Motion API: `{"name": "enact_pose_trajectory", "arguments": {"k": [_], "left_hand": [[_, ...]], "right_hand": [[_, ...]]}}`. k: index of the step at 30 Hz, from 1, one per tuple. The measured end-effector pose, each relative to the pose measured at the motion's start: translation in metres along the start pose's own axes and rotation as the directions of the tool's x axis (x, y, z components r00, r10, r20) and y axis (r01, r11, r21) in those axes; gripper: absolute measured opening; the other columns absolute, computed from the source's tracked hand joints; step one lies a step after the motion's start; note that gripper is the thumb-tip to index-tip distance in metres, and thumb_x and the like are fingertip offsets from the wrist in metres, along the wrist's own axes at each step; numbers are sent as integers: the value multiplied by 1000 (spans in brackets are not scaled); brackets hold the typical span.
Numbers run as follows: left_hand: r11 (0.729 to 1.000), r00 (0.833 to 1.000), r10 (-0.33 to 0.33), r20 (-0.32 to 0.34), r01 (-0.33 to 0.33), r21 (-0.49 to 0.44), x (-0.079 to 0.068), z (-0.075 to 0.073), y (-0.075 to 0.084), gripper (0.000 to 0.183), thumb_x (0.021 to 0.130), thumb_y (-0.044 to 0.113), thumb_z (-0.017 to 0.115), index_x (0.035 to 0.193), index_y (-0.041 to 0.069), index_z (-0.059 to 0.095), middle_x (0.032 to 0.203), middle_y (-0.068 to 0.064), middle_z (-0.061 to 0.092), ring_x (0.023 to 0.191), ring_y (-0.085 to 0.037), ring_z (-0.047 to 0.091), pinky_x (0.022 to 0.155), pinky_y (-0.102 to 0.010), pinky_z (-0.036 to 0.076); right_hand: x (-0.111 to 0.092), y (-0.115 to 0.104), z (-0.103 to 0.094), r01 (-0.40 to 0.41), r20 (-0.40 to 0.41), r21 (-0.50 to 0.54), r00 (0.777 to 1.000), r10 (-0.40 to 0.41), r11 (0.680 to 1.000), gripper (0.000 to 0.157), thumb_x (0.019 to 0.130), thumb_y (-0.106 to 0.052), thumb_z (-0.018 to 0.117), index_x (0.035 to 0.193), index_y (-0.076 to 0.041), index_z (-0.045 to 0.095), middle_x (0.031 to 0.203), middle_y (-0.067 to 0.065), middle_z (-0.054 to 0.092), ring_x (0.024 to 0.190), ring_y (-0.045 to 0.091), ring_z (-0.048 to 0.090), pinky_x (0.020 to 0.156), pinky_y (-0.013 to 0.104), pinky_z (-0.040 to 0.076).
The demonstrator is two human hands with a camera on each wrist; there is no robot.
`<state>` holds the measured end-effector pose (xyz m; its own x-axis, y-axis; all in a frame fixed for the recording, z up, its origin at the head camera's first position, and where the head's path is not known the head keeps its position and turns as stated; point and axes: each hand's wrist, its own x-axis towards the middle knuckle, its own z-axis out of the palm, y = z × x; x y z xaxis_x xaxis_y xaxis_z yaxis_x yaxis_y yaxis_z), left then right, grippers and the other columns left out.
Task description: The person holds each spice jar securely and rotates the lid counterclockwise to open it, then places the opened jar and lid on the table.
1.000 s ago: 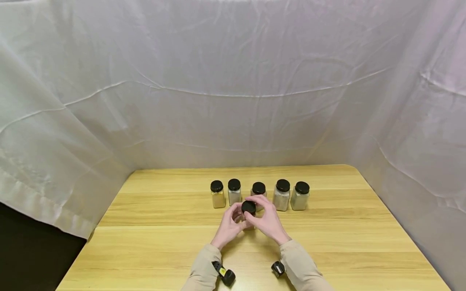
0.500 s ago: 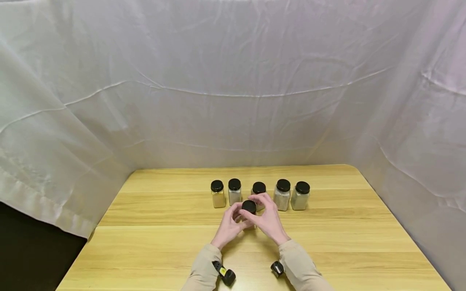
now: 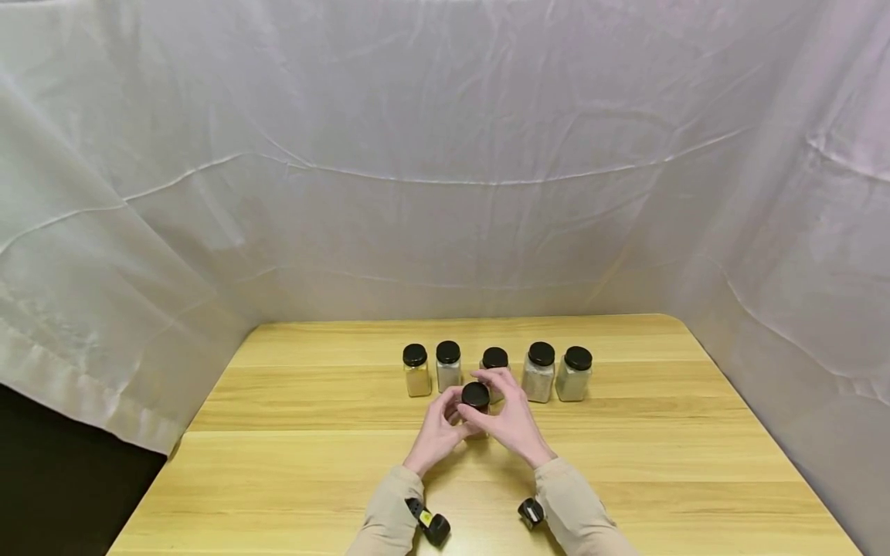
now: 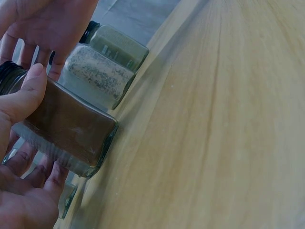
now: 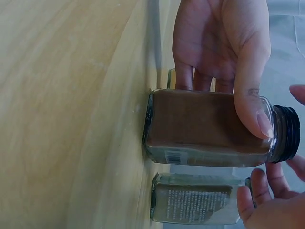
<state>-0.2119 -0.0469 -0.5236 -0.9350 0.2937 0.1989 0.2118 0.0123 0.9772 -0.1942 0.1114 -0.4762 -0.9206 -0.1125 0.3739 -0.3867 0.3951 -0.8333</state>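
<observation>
A square glass jar of brown powder [image 5: 200, 124], topped by a black lid [image 3: 476, 395], stands upright at the middle of the table, between both hands. My left hand [image 3: 436, 436] grips its body, thumb across the front below the lid and fingers behind. My right hand [image 3: 516, 423] curls round the lid from the right, with the thumb tip at the lid's left front and the fingertips behind it. Exactly where the right fingers touch the lid is partly hidden. In the left wrist view the jar's base [image 4: 97, 160] appears to rest on the wood.
Behind the hands stands a row of several similar black-lidded jars: a yellow one [image 3: 417, 378], a pale one [image 3: 448, 374], a partly hidden one [image 3: 494, 358], a speckled one [image 3: 538, 380] and a grey-green one [image 3: 573, 381]. White curtains [image 3: 445, 232] surround the wooden table [image 3: 292, 463].
My right thumb tip has slid from the front of the lid leftward to its edge. The left hand keeps its hold and the jar stays in place.
</observation>
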Motion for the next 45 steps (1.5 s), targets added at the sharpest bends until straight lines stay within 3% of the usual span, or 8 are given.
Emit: {"name": "enact_pose_trajectory", "arguments": {"k": [5, 12, 18, 23, 27, 33, 39, 45], "left_hand": [[1000, 1000, -6, -6, 6, 14, -1, 0, 0, 46, 83, -4, 76, 125, -3, 58, 126, -24, 63, 110, -4, 61, 102, -15, 51], [999, 1000, -19, -8, 20, 32, -2, 0, 1, 47, 85, 4, 80, 127, 0, 59, 127, -19, 64, 112, -7, 62, 108, -25, 51], [1000, 1000, 25, 7, -25, 5, 0, 0, -1, 44, 85, -2, 76, 125, -5, 57, 122, -26, 63, 105, -2, 61, 101, -20, 53], [1000, 1000, 5, 2, -5, -11, 0, 0, -1, 44, 84, -5, 75, 124, -6, 57, 121, -27, 63, 101, 0, 61, 99, -15, 52], [1000, 1000, 8, 0, -8, -25, 0, 0, -1, 45, 84, -7, 74, 125, -7, 56, 122, -28, 63, 102, 1, 61, 100, -14, 51], [1000, 1000, 24, -1, -24, 1, 0, 0, -3, 45, 83, -5, 76, 124, -5, 57, 122, -25, 64, 106, 2, 61, 100, -16, 52], [1000, 1000, -4, -10, 4, 21, -1, 1, -1, 47, 84, 3, 79, 126, -1, 58, 127, -21, 64, 110, -2, 62, 103, -17, 52], [1000, 1000, 26, -3, -26, 13, -1, 0, -2, 47, 85, 2, 78, 126, -4, 57, 125, -25, 63, 106, -3, 62, 101, -19, 53]], "right_hand": [[0, -1, 2, -44, -39, -18, 998, 43, 999, 52, 76, -25, 89, 121, -11, 68, 115, 6, 61, 111, 24, 60, 103, 53, 47], [1, -1, 3, -1, -58, -47, 998, -2, 999, 42, 78, -19, 87, 114, -7, 70, 109, 5, 62, 105, 23, 62, 96, 51, 52], [1, -1, 1, 35, -22, -47, 999, -36, 998, 37, 80, -10, 82, 115, -11, 71, 114, 6, 65, 107, 23, 61, 95, 49, 53], [1, -2, -3, 50, 15, -29, 999, -49, 998, 43, 80, -6, 78, 121, -7, 69, 120, 8, 65, 113, 27, 59, 100, 53, 50], [1, -2, -3, 16, 19, -19, 1000, -15, 1000, 48, 80, -14, 83, 125, -7, 68, 123, 8, 63, 117, 27, 57, 104, 50, 46], [1, -2, 0, -33, -19, -34, 999, 33, 999, 53, 76, -25, 89, 121, -7, 68, 115, 6, 61, 110, 24, 59, 102, 49, 47], [1, -4, 0, 1, -37, -43, 999, -3, 999, 45, 75, -18, 89, 115, -6, 70, 112, 7, 65, 107, 24, 61, 98, 52, 50], [1, -3, -2, 41, -13, -44, 999, -41, 998, 41, 78, -9, 83, 117, -5, 71, 117, 8, 67, 113, 27, 60, 101, 50, 50]]}}
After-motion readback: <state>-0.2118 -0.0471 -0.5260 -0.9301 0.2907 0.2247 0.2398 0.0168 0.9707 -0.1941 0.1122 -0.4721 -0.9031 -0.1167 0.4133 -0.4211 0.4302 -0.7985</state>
